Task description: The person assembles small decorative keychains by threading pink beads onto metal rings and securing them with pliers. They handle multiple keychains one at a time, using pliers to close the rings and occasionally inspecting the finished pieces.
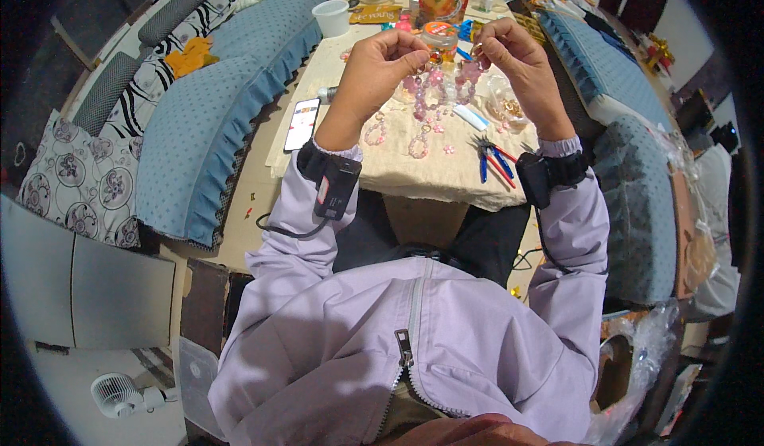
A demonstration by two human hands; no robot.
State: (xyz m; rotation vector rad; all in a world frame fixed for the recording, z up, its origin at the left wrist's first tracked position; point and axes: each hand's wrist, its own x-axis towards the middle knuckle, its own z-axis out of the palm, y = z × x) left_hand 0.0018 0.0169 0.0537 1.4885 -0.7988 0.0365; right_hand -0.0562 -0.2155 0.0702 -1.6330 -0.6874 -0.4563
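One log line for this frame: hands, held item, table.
left hand: pinching bead strand | right hand: pinching its other end | strand: raised over table | pliers: on table, untouched | phone: at left edge

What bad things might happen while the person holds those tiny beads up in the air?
A bead might slip from the left hand or right hand and roll off the cloth to the floor. The finished bead loops lie near the table edge, so an elbow might sweep them off. The pliers also sit close to that edge.
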